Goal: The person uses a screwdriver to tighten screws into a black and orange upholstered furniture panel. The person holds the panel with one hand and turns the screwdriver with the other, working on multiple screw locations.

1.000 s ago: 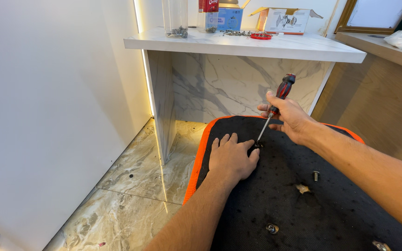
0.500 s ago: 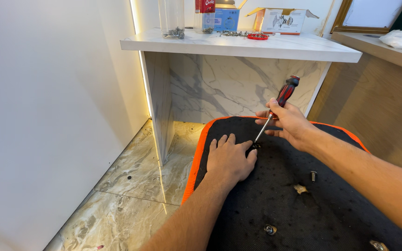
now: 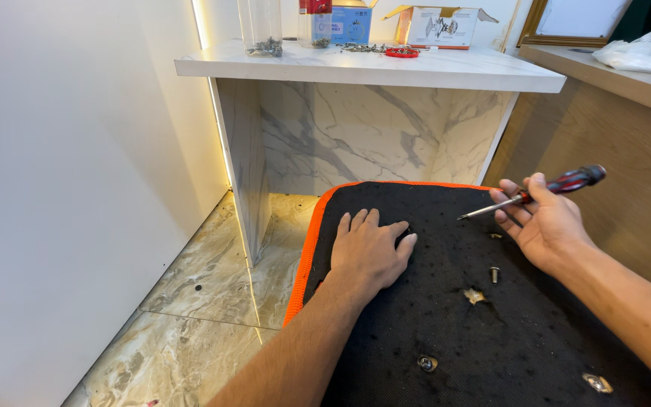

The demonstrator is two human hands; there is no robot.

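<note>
A bolt (image 3: pixel 494 274) stands on the padded panel (image 3: pixel 446 316), between the hands, with the desk (image 3: pixel 371 71) behind.

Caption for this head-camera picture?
Left hand flat on black orange-edged panel; right hand holds a screwdriver above it.

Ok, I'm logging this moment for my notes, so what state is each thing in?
Left hand: flat, palm down on the pad.
Right hand: closed around the screwdriver.
Screwdriver: held clear of the pad, tip pointing left.
Pad: lying flat, a small tear near its middle.
Bolt: standing upright in the pad.
Box: flaps open, on the counter.
</note>
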